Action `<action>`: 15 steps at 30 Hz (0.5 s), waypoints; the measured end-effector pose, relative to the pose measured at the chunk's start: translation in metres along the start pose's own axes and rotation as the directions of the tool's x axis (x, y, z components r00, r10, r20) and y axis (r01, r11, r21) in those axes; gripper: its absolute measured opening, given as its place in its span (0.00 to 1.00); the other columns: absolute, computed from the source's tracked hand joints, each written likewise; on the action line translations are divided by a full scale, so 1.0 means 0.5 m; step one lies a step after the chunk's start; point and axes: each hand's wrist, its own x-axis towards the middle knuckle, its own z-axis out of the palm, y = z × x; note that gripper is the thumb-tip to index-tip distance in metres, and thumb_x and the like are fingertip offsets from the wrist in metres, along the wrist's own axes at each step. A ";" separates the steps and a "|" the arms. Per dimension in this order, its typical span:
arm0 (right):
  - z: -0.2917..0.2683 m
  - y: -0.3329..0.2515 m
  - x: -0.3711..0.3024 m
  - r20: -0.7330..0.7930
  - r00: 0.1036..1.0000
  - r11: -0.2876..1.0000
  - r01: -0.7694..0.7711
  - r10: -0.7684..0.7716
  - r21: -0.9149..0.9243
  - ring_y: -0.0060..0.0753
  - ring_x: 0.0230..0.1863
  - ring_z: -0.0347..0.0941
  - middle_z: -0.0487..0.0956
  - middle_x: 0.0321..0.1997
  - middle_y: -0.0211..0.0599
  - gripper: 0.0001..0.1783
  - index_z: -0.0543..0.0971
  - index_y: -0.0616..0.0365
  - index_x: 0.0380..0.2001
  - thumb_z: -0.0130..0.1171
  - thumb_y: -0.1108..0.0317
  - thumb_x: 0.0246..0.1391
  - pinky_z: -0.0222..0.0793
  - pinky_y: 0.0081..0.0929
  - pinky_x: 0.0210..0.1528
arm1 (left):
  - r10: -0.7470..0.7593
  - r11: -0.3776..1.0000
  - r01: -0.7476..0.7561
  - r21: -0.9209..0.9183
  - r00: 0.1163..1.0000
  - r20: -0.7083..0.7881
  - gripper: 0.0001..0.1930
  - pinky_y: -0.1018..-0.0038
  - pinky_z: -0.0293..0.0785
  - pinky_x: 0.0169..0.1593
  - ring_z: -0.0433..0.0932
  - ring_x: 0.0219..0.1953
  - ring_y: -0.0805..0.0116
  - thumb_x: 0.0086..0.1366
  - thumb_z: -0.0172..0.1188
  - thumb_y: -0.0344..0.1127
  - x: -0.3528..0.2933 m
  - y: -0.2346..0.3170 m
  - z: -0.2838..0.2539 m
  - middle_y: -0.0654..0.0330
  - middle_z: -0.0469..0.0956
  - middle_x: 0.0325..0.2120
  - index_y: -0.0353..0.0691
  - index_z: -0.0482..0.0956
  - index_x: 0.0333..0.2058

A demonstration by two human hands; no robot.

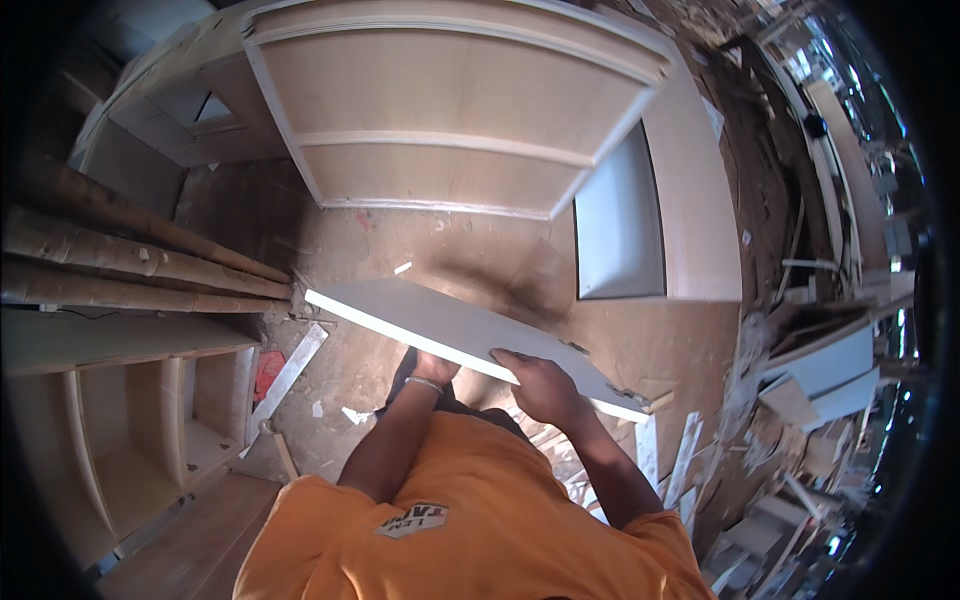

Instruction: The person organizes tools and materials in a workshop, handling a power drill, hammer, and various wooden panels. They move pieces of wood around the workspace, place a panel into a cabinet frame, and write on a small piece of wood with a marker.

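Over floor gap (350, 255), grips (540, 387) on panel edge (400, 334)

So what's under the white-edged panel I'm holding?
Part of your left hand shows beneath the panel, at its near edge; most of its fingers, and anything farther under, are covered.

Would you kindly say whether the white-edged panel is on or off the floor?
Off: left hand and right hand hold the panel up.

A short-sleeved orange fabric shirt (490, 530) bearing a pale, dark-lettered patch (410, 521) is worn, with a thin, light-coloured wristband (425, 382).
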 end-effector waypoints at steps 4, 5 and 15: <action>0.013 0.096 0.204 0.109 0.992 0.997 -0.066 0.071 -0.048 0.56 0.54 0.76 0.80 0.53 0.50 0.28 0.77 0.53 0.56 0.52 0.79 0.49 0.71 0.46 0.57 | 0.052 0.959 -0.002 0.284 0.985 -0.167 0.26 0.60 0.76 0.56 0.77 0.51 0.60 0.76 0.40 0.56 0.097 0.106 0.050 0.55 0.75 0.51 0.40 0.70 0.56; 0.013 0.129 0.259 0.136 0.986 0.991 -0.077 0.091 -0.106 0.57 0.54 0.75 0.80 0.53 0.51 0.28 0.77 0.53 0.56 0.53 0.78 0.50 0.71 0.47 0.57 | 0.063 0.910 0.030 0.414 0.976 -0.210 0.24 0.61 0.78 0.52 0.79 0.47 0.63 0.75 0.44 0.54 0.118 0.147 0.068 0.55 0.77 0.48 0.40 0.71 0.56; 0.096 0.443 0.689 0.289 0.952 0.937 0.002 0.106 -0.349 0.60 0.52 0.76 0.81 0.46 0.57 0.26 0.76 0.55 0.57 0.59 0.73 0.53 0.71 0.47 0.57 | 0.718 0.648 -0.378 0.661 0.592 -0.366 0.23 0.75 0.77 0.49 0.81 0.47 0.66 0.70 0.48 0.28 -0.208 0.500 -0.294 0.54 0.81 0.49 0.35 0.67 0.63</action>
